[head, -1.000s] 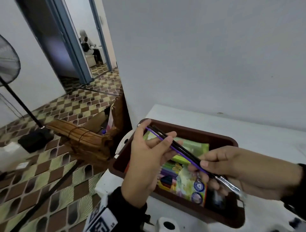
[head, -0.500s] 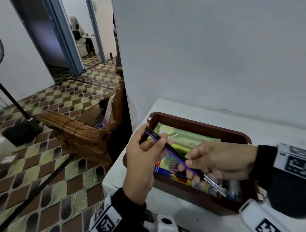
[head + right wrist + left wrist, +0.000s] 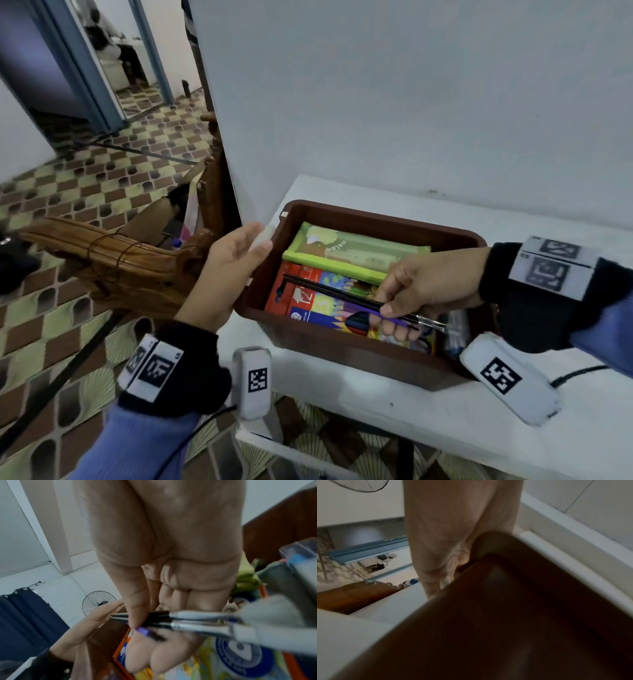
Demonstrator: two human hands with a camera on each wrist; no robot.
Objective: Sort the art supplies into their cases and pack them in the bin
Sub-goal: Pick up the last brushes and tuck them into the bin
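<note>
A brown plastic bin (image 3: 376, 219) stands on the white table. It holds a green pencil case (image 3: 356, 253), a colourful pencil box (image 3: 308, 298) and a clear case (image 3: 455, 332) at its right end. My right hand (image 3: 388, 308) pinches several paintbrushes (image 3: 329, 291) with black and purple handles. They lie slanted just above the pencil box, with the metal ferrules (image 3: 197, 622) behind my fingers. My left hand (image 3: 250, 246) touches the bin's left rim with fairly straight fingers and holds nothing. The left wrist view shows those fingers (image 3: 443, 566) against the bin's corner (image 3: 505, 615).
The table (image 3: 411, 421) ends just left of the bin, above tiled floor. A carved wooden chair arm (image 3: 113, 263) stands close on the left. A white wall rises behind the bin. A black cable (image 3: 579, 373) runs across the table at right.
My left hand has let go of the brush handles and moved to the bin's left rim. My right hand has lowered the brushes into the bin.
</note>
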